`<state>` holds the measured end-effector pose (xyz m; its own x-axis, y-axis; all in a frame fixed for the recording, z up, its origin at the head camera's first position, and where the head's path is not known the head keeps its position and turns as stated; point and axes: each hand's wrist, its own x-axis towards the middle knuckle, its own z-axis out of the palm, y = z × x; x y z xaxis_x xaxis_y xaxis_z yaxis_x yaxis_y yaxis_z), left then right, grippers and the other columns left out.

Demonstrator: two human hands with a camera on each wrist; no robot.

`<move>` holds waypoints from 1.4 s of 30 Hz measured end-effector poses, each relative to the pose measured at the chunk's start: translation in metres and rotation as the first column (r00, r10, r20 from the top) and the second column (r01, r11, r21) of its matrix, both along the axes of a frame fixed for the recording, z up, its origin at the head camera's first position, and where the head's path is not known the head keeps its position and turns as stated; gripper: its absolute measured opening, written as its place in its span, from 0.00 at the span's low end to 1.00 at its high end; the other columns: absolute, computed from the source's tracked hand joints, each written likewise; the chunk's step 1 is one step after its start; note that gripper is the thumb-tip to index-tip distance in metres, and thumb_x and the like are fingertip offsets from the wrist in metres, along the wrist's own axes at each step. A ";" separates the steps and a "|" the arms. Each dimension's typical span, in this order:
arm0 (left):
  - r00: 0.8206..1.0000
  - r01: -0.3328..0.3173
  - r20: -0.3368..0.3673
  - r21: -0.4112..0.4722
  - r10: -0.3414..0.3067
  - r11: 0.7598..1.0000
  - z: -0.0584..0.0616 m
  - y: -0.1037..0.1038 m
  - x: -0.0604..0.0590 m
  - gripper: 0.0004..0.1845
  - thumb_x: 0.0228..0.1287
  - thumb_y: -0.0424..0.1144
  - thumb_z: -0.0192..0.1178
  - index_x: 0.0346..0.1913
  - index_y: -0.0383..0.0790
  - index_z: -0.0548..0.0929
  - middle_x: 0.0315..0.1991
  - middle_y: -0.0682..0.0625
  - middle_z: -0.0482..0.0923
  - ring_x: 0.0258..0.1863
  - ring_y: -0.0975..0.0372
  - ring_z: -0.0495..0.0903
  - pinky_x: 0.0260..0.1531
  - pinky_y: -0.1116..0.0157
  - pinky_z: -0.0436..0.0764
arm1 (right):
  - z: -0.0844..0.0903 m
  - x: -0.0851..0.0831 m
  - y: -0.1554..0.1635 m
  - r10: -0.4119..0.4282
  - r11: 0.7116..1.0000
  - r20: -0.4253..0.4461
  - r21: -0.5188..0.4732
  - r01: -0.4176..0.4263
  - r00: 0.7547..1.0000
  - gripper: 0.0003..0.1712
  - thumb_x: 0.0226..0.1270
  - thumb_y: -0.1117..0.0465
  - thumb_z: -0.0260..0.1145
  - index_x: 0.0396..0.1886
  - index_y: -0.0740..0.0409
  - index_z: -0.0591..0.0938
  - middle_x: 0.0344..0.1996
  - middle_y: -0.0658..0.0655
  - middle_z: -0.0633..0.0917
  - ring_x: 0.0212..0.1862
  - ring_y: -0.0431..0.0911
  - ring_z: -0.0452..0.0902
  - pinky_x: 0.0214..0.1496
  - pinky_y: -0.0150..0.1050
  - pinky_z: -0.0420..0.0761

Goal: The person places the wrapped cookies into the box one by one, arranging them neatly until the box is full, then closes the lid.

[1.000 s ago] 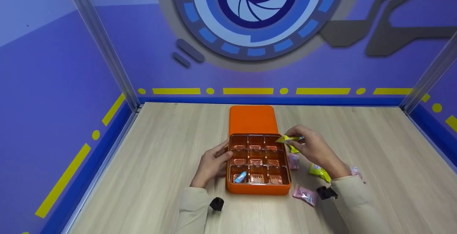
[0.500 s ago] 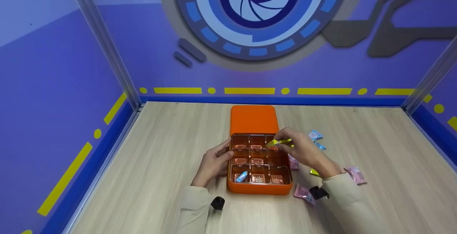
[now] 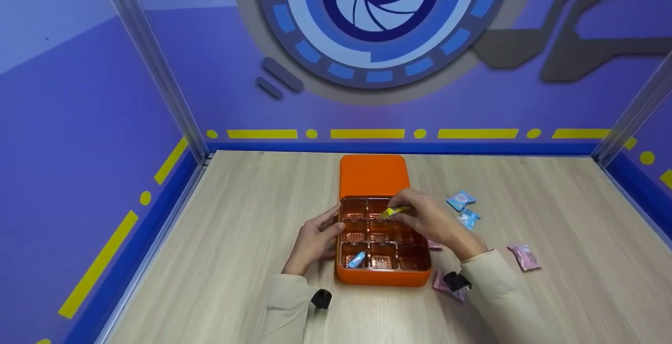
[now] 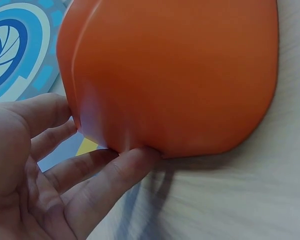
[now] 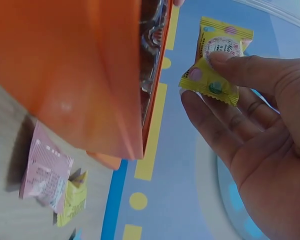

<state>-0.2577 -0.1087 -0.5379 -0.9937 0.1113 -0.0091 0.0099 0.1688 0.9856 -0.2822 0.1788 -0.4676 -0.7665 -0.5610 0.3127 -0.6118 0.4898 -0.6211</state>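
An orange box [image 3: 383, 279] stands on the table, its clear insert divided into several compartments. One blue-wrapped candy [image 3: 357, 260] lies in the front left compartment. My left hand [image 3: 313, 241] holds the box at its left side, thumb at the rim; in the left wrist view, the fingertips [image 4: 147, 152] meet the orange wall. Between thumb and fingers, my right hand [image 3: 431, 220] pinches a yellow-wrapped candy [image 5: 220, 55]. In the head view this candy is over the back middle of the insert, and the right hand covers part of the right-hand compartments.
An orange lid [image 3: 374, 176] adjoins the box's back edge. Blue-wrapped candies [image 3: 460, 200] and a pink-wrapped candy [image 3: 524, 257] lie right of it. In the right wrist view, another pink-wrapped candy [image 5: 46, 170] and a yellow-wrapped one [image 5: 74, 199] lie beside the box.
My right hand has moved left with the yellow-wrapped candy, from the box's right edge to over its back middle. The blue-wrapped candies on the table have come into view. My left hand stays put.
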 end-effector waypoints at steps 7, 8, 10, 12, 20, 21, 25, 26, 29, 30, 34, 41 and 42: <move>1.000 0.014 -0.027 0.014 -0.014 1.000 -0.001 0.000 0.000 0.30 0.78 0.40 0.64 0.79 0.46 0.73 0.72 0.35 0.74 0.59 0.49 0.84 0.42 0.57 0.89 | 0.001 -0.004 -0.009 0.073 0.997 0.008 -0.009 -0.073 0.997 0.12 0.73 0.77 0.67 0.50 0.62 0.84 0.47 0.57 0.85 0.51 0.53 0.85 0.56 0.48 0.87; 1.000 0.014 -0.021 0.021 -0.014 1.000 -0.001 0.000 0.001 0.30 0.78 0.40 0.64 0.79 0.47 0.73 0.72 0.36 0.74 0.59 0.50 0.84 0.42 0.56 0.89 | 0.001 -0.004 -0.010 0.078 0.997 0.006 -0.006 -0.078 0.997 0.12 0.73 0.77 0.67 0.50 0.61 0.84 0.47 0.56 0.85 0.51 0.53 0.85 0.56 0.48 0.86; 1.000 0.018 -0.016 0.034 -0.017 0.999 -0.001 0.000 0.001 0.30 0.79 0.40 0.64 0.79 0.46 0.72 0.72 0.36 0.74 0.58 0.50 0.85 0.42 0.55 0.90 | 0.002 -0.005 -0.012 0.081 0.997 -0.001 0.007 -0.081 0.997 0.12 0.73 0.76 0.68 0.51 0.60 0.84 0.47 0.56 0.86 0.51 0.53 0.86 0.56 0.48 0.86; 1.000 0.021 -0.013 0.045 -0.020 0.999 -0.001 0.000 0.001 0.30 0.79 0.40 0.64 0.80 0.46 0.72 0.72 0.37 0.74 0.58 0.50 0.85 0.42 0.54 0.89 | 0.003 -0.005 -0.014 0.074 0.997 -0.008 0.020 -0.073 0.997 0.12 0.73 0.75 0.68 0.50 0.59 0.84 0.47 0.55 0.86 0.51 0.52 0.86 0.56 0.48 0.86; 0.998 0.029 -0.051 0.051 -0.027 0.998 0.001 0.000 0.003 0.30 0.79 0.38 0.63 0.79 0.43 0.72 0.72 0.35 0.74 0.62 0.48 0.82 0.44 0.53 0.89 | 0.006 -0.003 -0.025 0.051 0.997 0.005 0.052 -0.052 0.999 0.12 0.72 0.74 0.71 0.48 0.57 0.86 0.46 0.52 0.87 0.49 0.49 0.86 0.54 0.48 0.87; 0.998 0.029 -0.053 0.052 -0.026 0.998 0.001 -0.001 0.003 0.30 0.79 0.38 0.63 0.79 0.43 0.72 0.72 0.35 0.74 0.62 0.48 0.82 0.44 0.52 0.89 | 0.006 -0.003 -0.026 0.057 0.997 0.002 0.054 -0.057 0.998 0.12 0.71 0.74 0.71 0.49 0.57 0.86 0.46 0.52 0.87 0.49 0.49 0.86 0.55 0.48 0.87; 0.998 0.028 -0.064 0.037 -0.026 0.999 0.001 -0.001 0.003 0.29 0.79 0.38 0.64 0.79 0.42 0.72 0.71 0.35 0.75 0.63 0.47 0.81 0.49 0.52 0.88 | 0.006 -0.002 -0.030 0.068 0.996 0.001 0.056 -0.068 0.998 0.12 0.71 0.74 0.71 0.50 0.58 0.87 0.47 0.52 0.88 0.50 0.48 0.86 0.57 0.46 0.86; 0.998 0.026 -0.061 0.033 -0.024 0.999 0.001 -0.001 0.003 0.29 0.79 0.38 0.64 0.79 0.42 0.72 0.71 0.35 0.75 0.63 0.47 0.81 0.49 0.52 0.88 | 0.006 -0.002 -0.031 0.073 0.996 0.000 0.056 -0.073 0.997 0.12 0.71 0.74 0.71 0.50 0.59 0.87 0.47 0.52 0.88 0.51 0.48 0.86 0.57 0.46 0.86; 0.999 0.020 -0.048 0.016 -0.019 1.000 0.001 -0.001 0.003 0.29 0.79 0.38 0.64 0.79 0.44 0.73 0.71 0.36 0.75 0.63 0.49 0.81 0.49 0.54 0.88 | 0.005 -0.002 -0.034 0.077 0.995 -0.001 0.064 -0.077 0.997 0.12 0.72 0.73 0.71 0.50 0.59 0.87 0.47 0.52 0.88 0.51 0.48 0.86 0.57 0.45 0.86; 0.999 0.016 -0.040 0.012 -0.016 1.000 0.001 -0.001 0.002 0.29 0.79 0.38 0.64 0.79 0.45 0.73 0.71 0.37 0.75 0.62 0.50 0.81 0.48 0.54 0.88 | 0.004 -0.002 -0.035 0.078 0.995 -0.005 0.066 -0.077 0.997 0.12 0.71 0.73 0.71 0.50 0.59 0.87 0.47 0.52 0.88 0.51 0.49 0.86 0.57 0.45 0.86; 0.999 0.015 -0.041 -0.007 -0.015 1.000 0.000 0.000 0.000 0.29 0.79 0.38 0.64 0.78 0.47 0.74 0.72 0.37 0.74 0.63 0.50 0.81 0.53 0.54 0.86 | 0.003 -0.001 -0.039 0.075 0.994 -0.020 0.079 -0.074 0.997 0.12 0.70 0.74 0.72 0.50 0.60 0.87 0.47 0.52 0.88 0.51 0.49 0.86 0.58 0.46 0.86; 0.996 0.026 -0.084 -0.038 -0.029 0.999 -0.001 -0.002 0.000 0.28 0.79 0.39 0.63 0.78 0.44 0.74 0.72 0.38 0.74 0.69 0.47 0.76 0.66 0.50 0.77 | 0.003 0.001 -0.046 0.062 0.991 -0.018 0.118 -0.059 0.998 0.14 0.69 0.74 0.73 0.51 0.59 0.88 0.48 0.52 0.88 0.52 0.49 0.86 0.60 0.48 0.85; 0.996 0.027 -0.089 -0.042 -0.031 0.999 -0.001 -0.002 0.000 0.28 0.79 0.39 0.63 0.78 0.44 0.74 0.72 0.38 0.74 0.69 0.47 0.76 0.67 0.50 0.76 | 0.003 0.002 -0.047 0.061 0.991 -0.016 0.122 -0.059 0.998 0.14 0.69 0.74 0.73 0.51 0.58 0.88 0.48 0.52 0.88 0.52 0.49 0.85 0.60 0.48 0.85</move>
<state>-0.2573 -0.1110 -0.5388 -0.9871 0.1417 0.0743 0.1029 0.2066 0.9730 -0.2807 0.1316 -0.4647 -0.7247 -0.6404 0.2545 -0.6541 0.5229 -0.5466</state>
